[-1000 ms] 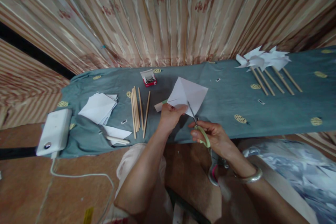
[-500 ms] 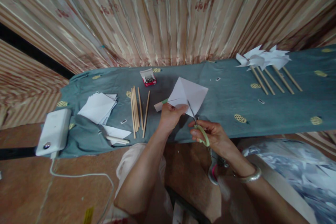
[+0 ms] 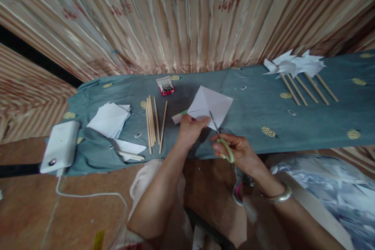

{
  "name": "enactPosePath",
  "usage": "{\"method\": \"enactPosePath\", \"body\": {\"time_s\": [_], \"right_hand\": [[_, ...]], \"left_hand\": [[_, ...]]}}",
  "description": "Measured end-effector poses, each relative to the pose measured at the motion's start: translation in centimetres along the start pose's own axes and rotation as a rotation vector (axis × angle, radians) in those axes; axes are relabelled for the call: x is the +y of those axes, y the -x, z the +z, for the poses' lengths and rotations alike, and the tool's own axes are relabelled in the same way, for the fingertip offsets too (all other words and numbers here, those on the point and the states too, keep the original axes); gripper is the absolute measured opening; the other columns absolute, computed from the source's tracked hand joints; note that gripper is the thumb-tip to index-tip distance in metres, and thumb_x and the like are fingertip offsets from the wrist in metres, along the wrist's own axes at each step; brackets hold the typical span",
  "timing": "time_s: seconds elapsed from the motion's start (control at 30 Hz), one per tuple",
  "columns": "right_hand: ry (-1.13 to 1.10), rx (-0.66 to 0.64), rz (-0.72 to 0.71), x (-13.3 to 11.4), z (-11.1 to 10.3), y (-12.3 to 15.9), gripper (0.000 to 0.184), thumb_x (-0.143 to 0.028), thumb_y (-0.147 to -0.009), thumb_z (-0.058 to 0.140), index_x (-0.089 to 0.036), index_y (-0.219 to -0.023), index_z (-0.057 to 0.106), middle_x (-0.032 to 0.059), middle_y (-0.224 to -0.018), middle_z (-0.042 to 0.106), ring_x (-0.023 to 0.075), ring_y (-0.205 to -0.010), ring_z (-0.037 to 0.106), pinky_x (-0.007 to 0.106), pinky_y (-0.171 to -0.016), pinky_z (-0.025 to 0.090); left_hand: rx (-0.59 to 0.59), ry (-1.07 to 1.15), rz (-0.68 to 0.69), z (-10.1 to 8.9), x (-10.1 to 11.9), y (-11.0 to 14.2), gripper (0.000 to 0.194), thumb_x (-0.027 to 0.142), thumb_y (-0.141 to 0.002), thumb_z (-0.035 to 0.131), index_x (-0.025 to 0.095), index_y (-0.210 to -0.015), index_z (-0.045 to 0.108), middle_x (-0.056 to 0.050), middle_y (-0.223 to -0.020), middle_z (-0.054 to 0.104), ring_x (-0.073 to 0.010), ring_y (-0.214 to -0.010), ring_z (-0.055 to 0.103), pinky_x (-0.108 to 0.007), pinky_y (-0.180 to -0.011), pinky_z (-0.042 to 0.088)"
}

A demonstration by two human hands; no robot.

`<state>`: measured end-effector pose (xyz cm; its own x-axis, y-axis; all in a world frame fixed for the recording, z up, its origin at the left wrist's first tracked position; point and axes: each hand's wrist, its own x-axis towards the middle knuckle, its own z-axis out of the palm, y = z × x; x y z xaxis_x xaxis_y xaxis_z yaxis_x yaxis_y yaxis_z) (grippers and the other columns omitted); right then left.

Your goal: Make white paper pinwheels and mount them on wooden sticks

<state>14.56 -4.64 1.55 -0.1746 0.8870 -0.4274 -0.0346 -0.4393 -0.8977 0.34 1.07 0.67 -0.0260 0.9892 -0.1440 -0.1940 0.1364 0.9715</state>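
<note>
A white paper square [image 3: 218, 103] with crease lines is gripped near its lower left side by my left hand [image 3: 190, 128], thumb on top. My right hand [image 3: 233, 148] is closed round the pale green handles of a pair of scissors [image 3: 225, 149]. Their blades lie at the paper's lower edge, pointing up toward its middle, just right of my left thumb. A slit runs in from the paper's left corner. Under the paper's left side a flat strip with a green part [image 3: 177, 118] pokes out, mostly hidden.
Several wooden sticks [image 3: 151, 123] and an open red box of small metal pins [image 3: 166, 89] lie left. Beyond are stacked paper sheets [image 3: 108, 119] and a white power bank [image 3: 60, 146] with a cable. Paper pinwheels [image 3: 293, 64] on sticks rest at the table's far right. A curtain [image 3: 187, 19] hangs behind.
</note>
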Motion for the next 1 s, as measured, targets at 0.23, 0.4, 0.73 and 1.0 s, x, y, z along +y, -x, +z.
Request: {"method": "enactPosePath", "body": {"time_s": [0.23,0.4,0.73,1.0], "right_hand": [[0.016,-0.011,-0.044,-0.16,0.03,0.02,0.047,-0.058,-0.05,0.083,-0.019,-0.071,0.067,-0.0049,-0.051,0.057,0.0079,-0.044,0.049,0.023,-0.044,0.042],[0.013,-0.014,-0.045,-0.11,0.01,-0.02,0.046,-0.058,-0.05,0.084,-0.02,-0.072,0.068,-0.0048,-0.051,0.057,0.0085,-0.043,0.049,0.024,-0.043,0.041],[-0.002,-0.035,-0.048,0.34,-0.14,-0.12,0.042,-0.053,-0.054,0.083,-0.019,-0.075,0.069,-0.0052,-0.053,0.056,0.0075,-0.046,0.049,0.022,-0.044,0.042],[0.004,-0.028,-0.026,0.01,0.05,0.06,0.045,-0.054,-0.049,0.086,-0.019,-0.071,0.067,-0.0048,-0.053,0.058,0.0091,-0.047,0.052,0.021,-0.044,0.04]], "left_hand": [[0.008,-0.006,-0.016,-0.01,-0.05,-0.01,0.014,0.025,-0.056,0.07,0.017,-0.061,0.059,0.003,-0.057,0.057,-0.012,-0.055,0.051,-0.024,-0.054,0.042],[0.012,-0.006,-0.009,-0.04,-0.15,-0.1,0.014,0.025,-0.057,0.07,0.017,-0.061,0.059,0.003,-0.057,0.058,-0.012,-0.055,0.051,-0.024,-0.054,0.042],[0.014,0.015,-0.01,0.02,-0.15,-0.05,0.014,0.024,-0.056,0.071,0.016,-0.064,0.061,0.003,-0.058,0.059,-0.0116,-0.054,0.051,-0.024,-0.053,0.041],[0.023,0.042,-0.024,0.22,0.26,0.1,0.016,0.025,-0.055,0.071,0.017,-0.066,0.063,0.002,-0.06,0.06,-0.0116,-0.055,0.051,-0.023,-0.052,0.041]]}}
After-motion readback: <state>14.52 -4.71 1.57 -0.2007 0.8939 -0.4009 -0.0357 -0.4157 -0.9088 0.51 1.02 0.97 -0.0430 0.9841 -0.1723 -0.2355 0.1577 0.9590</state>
